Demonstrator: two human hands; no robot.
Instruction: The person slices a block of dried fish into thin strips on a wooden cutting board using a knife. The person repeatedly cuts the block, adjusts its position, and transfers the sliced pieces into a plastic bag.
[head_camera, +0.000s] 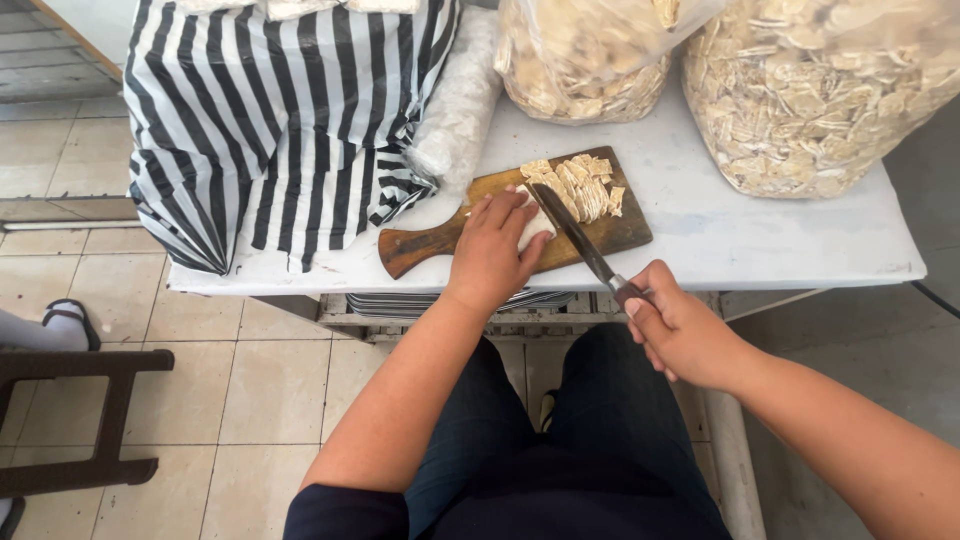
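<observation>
left hand (492, 245) fingers press flat on the pale stack (535, 222); right hand (680, 330) fingers clench the knife (582, 238) handle.

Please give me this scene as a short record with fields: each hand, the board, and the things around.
left hand: presses a pale dough piece on the board
right hand: grips a knife, blade against the dough
cutting board: wooden, holds cut strips
table: white
around: striped cloth, two clear bags of pale pieces
</observation>
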